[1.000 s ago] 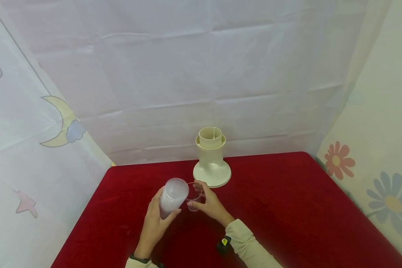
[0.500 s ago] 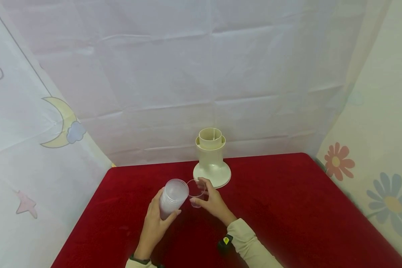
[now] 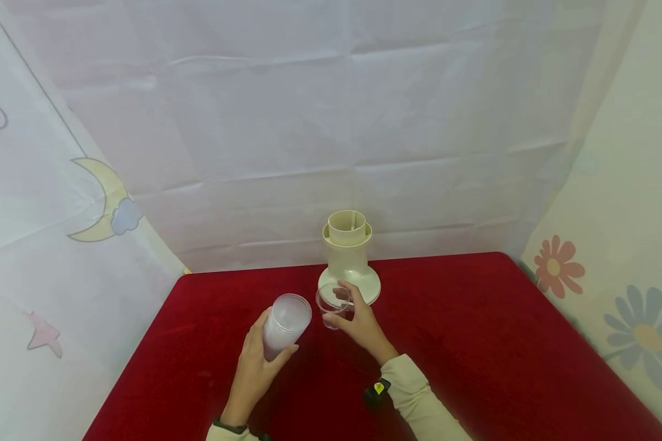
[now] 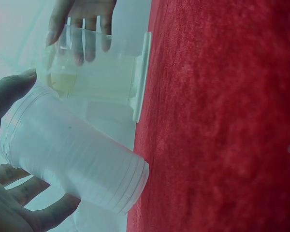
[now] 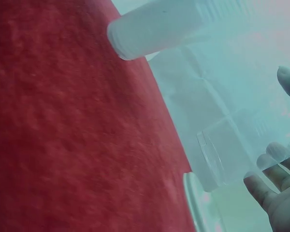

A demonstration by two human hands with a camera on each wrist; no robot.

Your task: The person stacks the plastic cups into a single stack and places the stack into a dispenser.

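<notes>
My left hand (image 3: pixel 257 364) grips a stack of nested clear plastic cups (image 3: pixel 283 327), tilted with the mouth up and to the right. In the left wrist view thumb and fingers wrap the stack (image 4: pixel 77 145) near its rim, its base close over the red cloth. A single clear plastic cup (image 3: pixel 331 313) is in my right hand (image 3: pixel 361 324), held between thumb and fingers, apart from the stack. The right wrist view shows this see-through cup (image 5: pixel 227 150) with fingertips along its side. Behind it stands a cream two-tube holder (image 3: pixel 347 263) on a round base.
The table wears a red cloth (image 3: pixel 463 343). A pale, creased backdrop (image 3: pixel 254 122) hangs right behind its far edge. Printed sheets flank both sides, with a moon (image 3: pixel 102 199) on the left and flowers (image 3: pixel 557 266) on the right.
My right hand has drawn the single cup away from the stack, rightward and toward the cream holder. The left hand and its stack have hardly moved.
</notes>
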